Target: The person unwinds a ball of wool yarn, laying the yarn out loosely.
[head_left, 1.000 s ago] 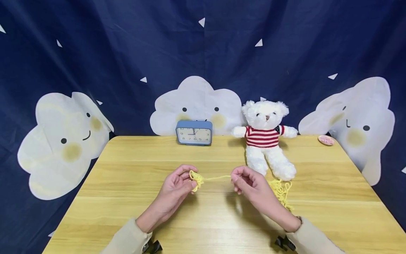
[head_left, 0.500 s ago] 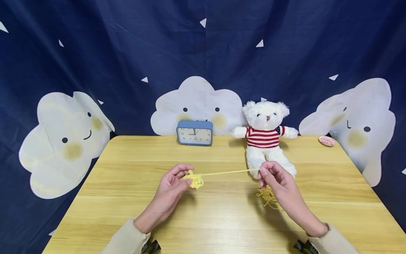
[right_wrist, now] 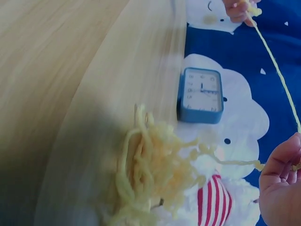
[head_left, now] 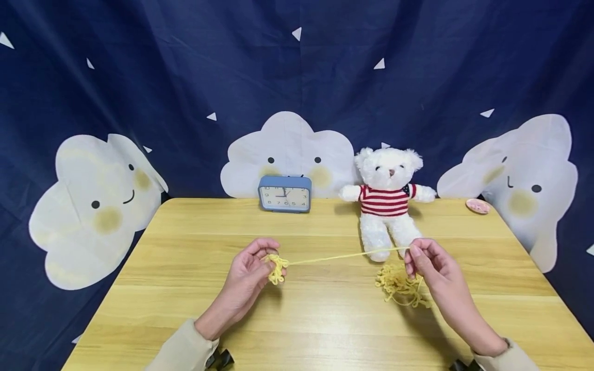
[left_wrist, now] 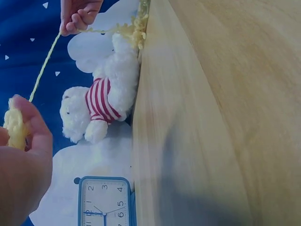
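Between thumb and fingers, my left hand (head_left: pixel 246 275) holds a small looped bundle of yellow yarn (head_left: pixel 277 269). A straight strand (head_left: pixel 343 256) runs from it across to my right hand (head_left: pixel 438 270), whose thumb and fingertips pinch it. Below the right fingers, a loose heap of yellow yarn (head_left: pixel 396 282) lies on the table at the teddy bear's feet. In the right wrist view, a strand (right_wrist: pixel 235 162) also links that heap (right_wrist: pixel 155 165) to the right hand (right_wrist: pixel 282 183). The left wrist view has the bundle (left_wrist: pixel 16 125) in the left hand's fingers.
A white teddy bear (head_left: pixel 384 201) in a red-striped top sits at the table's back right. Left of it stands a blue alarm clock (head_left: pixel 285 194). A small pink oval item (head_left: pixel 478 206) lies at the back right corner of the wooden table (head_left: pixel 185 288). Behind hangs a navy curtain (head_left: pixel 185 77).
My right hand has moved to the right, away from the left hand, and the strand between them has grown longer. The left hand has shifted slightly left with its bundle.
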